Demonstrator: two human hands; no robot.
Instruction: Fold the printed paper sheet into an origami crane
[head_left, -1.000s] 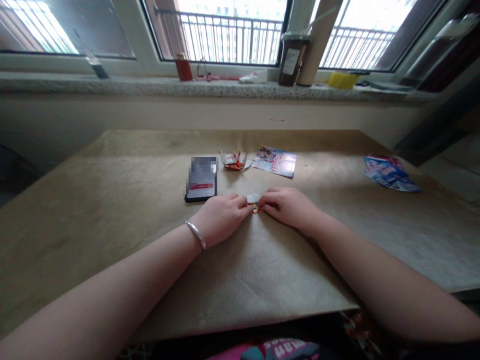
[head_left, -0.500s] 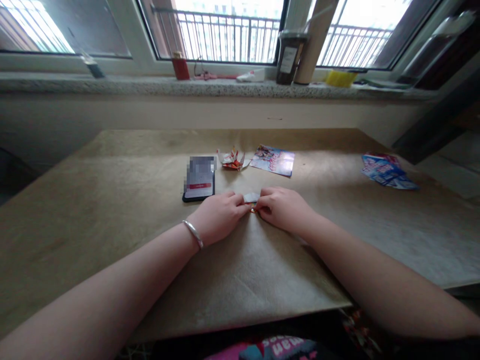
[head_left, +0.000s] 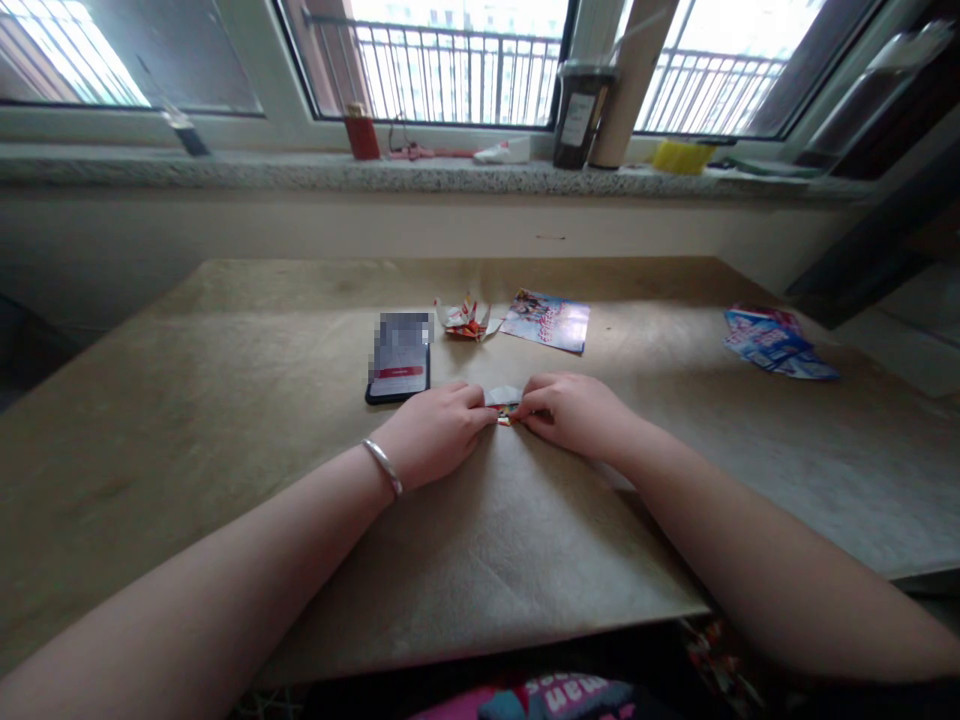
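A small folded piece of paper (head_left: 503, 397), white on its far part and coloured along the near edge, lies on the table between my hands. My left hand (head_left: 439, 425), with a silver bangle at the wrist, has its fingers closed on the paper's left side. From the right, my right hand (head_left: 574, 415) pinches the other side. My fingers cover both ends of the paper. Beyond it sit folded paper cranes or similar shapes (head_left: 466, 318), white, red and orange. A flat printed sheet (head_left: 547, 320) lies beside them.
Left of the paper is a phone (head_left: 399, 358) with a lit, partly blurred screen. Several blue and red printed sheets (head_left: 780, 343) are fanned out at the right of the table (head_left: 187, 400). Bottles and small items stand on the stone windowsill (head_left: 262, 172).
My fingers have moved slightly apart along the paper, and more of its coloured near edge shows. Phone and sheets stay where they were.
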